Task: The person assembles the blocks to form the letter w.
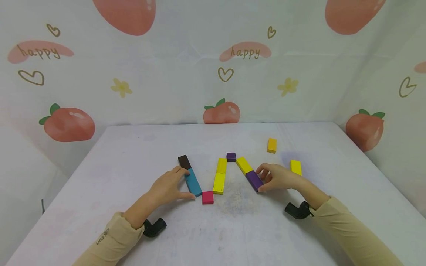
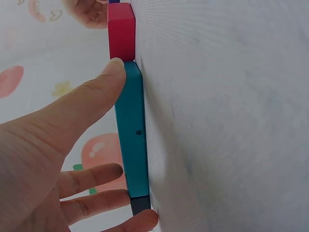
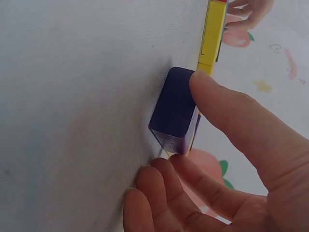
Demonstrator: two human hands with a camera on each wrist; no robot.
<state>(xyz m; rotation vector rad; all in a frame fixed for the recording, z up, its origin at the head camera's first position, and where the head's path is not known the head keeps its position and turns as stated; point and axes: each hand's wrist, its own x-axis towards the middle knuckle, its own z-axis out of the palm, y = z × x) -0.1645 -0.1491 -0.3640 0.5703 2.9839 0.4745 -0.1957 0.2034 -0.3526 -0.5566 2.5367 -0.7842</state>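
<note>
My left hand lies spread along the left side of a blue block. Its thumb tip touches the block's near corner in the left wrist view, and its fingers extend by a dark brown block at the far end. A red block adjoins the blue one. My right hand holds a purple block between thumb and bent index finger, the other fingers curled beside it. That block lies end to end with a yellow block. In the right wrist view, the purple block shows close up.
Two yellow blocks in line stand between the hands, with a small dark purple block at their far end. To the right lie an orange-yellow block and another yellow block, partly behind the right wrist. A printed cloth hangs behind the white table.
</note>
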